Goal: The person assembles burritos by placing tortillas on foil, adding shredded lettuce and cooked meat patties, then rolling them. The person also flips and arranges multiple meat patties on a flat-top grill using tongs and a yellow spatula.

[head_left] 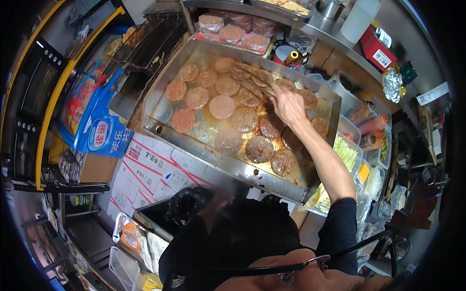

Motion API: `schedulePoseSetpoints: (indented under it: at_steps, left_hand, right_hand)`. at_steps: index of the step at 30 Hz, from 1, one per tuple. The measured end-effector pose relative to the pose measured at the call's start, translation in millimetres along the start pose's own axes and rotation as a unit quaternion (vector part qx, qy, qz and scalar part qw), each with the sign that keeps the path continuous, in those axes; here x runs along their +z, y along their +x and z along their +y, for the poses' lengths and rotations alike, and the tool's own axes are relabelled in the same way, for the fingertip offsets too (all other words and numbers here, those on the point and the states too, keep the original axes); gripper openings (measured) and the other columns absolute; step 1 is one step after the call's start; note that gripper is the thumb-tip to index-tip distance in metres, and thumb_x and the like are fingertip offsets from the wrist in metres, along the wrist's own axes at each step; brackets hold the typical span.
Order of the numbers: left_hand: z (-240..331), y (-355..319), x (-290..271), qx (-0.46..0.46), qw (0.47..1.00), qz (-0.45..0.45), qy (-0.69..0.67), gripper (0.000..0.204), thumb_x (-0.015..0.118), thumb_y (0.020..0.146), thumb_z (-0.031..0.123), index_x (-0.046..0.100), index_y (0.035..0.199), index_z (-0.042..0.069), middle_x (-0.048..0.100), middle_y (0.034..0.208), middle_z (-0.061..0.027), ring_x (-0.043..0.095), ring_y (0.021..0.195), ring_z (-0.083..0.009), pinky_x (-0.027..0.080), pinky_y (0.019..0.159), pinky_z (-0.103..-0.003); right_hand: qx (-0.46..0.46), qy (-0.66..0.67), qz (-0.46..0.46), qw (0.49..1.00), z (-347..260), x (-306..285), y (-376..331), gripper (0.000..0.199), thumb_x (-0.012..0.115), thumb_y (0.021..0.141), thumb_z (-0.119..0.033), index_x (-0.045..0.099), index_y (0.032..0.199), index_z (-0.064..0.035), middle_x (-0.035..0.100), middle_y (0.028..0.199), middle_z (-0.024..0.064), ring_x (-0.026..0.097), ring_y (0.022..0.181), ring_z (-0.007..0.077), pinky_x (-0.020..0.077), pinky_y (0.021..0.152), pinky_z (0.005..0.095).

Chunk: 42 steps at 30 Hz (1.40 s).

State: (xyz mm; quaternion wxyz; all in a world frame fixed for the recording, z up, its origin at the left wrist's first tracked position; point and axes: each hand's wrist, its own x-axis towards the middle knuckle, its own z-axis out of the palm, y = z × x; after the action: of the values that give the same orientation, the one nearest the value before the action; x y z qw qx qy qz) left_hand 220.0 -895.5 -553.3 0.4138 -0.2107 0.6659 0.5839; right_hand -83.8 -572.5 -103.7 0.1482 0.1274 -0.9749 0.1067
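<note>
My right hand is closed round a pair of dark metal tongs, reaching in over the griddle from the right. The tongs' two arms are apart, and their tips lie over the far row of patties, beside a brown patty. Whether they touch it I cannot tell. Many round patties lie flat on the steel griddle. Those on the left look duller, such as one patty; a nearer patty is darker and glistens with fat. My left hand is a dim shape low by my body; its fingers cannot be made out.
Stacked patties stand behind the griddle, beside a tin. Tubs of shredded lettuce and sauce bottles line the right side. A blue chest freezer stands left. A black plastic bag lies below the griddle's front edge.
</note>
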Motion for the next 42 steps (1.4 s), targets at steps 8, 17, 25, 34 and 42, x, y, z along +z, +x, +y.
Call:
schedulePoseSetpoints:
  at_steps: [8,17,25,34,42]
  left_hand:
    - [-70,39,14,0.081,0.996,0.042,0.017,0.021,0.058,0.094,0.026,0.061,0.105,0.008,0.065,0.080,-0.0059,0.065,0.066,-0.0197,0.054,0.058,-0.033]
    - [-136,38,5,-0.110,0.918,-0.094,-0.368,0.024,0.050,0.091,0.025,0.063,0.104,0.008,0.063,0.096,-0.0072,0.060,0.074,-0.0261,0.051,0.058,-0.035]
    - [-80,47,-2,-0.128,0.990,0.024,-0.060,0.020,0.058,0.090,0.021,0.063,0.106,0.010,0.064,0.093,-0.0056,0.063,0.082,-0.0219,0.052,0.066,-0.037]
    - [-75,58,0,-0.057,0.996,-0.055,-0.040,0.026,0.060,0.095,0.022,0.061,0.115,0.006,0.066,0.085,-0.0107,0.064,0.065,-0.0223,0.057,0.060,-0.034]
    - [-42,49,5,-0.131,0.989,-0.030,-0.056,0.016,0.053,0.097,0.021,0.060,0.102,0.008,0.064,0.080,-0.0091,0.063,0.065,-0.0204,0.055,0.057,-0.032]
  right_hand:
    - [-0.175,-0.256,-0.061,0.949,-4,41,87,0.046,0.047,0.088,-0.009,0.053,0.134,-0.0052,0.067,0.094,0.0143,0.068,0.074,0.0249,0.0527,0.061,0.0364]
    - [-0.123,-0.149,-0.048,0.980,-18,49,83,0.049,0.055,0.082,-0.010,0.056,0.131,-0.0049,0.068,0.093,0.0179,0.070,0.072,0.0280,0.0543,0.064,0.0388]
    - [0.078,0.215,-0.024,0.973,-4,9,-8,0.045,0.062,0.091,-0.029,0.055,0.128,-0.0050,0.069,0.101,0.0193,0.067,0.087,0.0377,0.0531,0.076,0.0467]
    - [0.409,0.623,-0.090,0.661,-49,-41,-266,0.048,0.047,0.101,-0.039,0.049,0.135,-0.0054,0.061,0.083,0.0039,0.052,0.056,0.0084,0.0395,0.046,0.0219]
    - [0.426,0.802,-0.101,0.405,-48,-26,-329,0.056,0.034,0.104,-0.048,0.044,0.131,-0.0004,0.064,0.101,0.0137,0.064,0.083,0.0221,0.0516,0.076,0.0332]
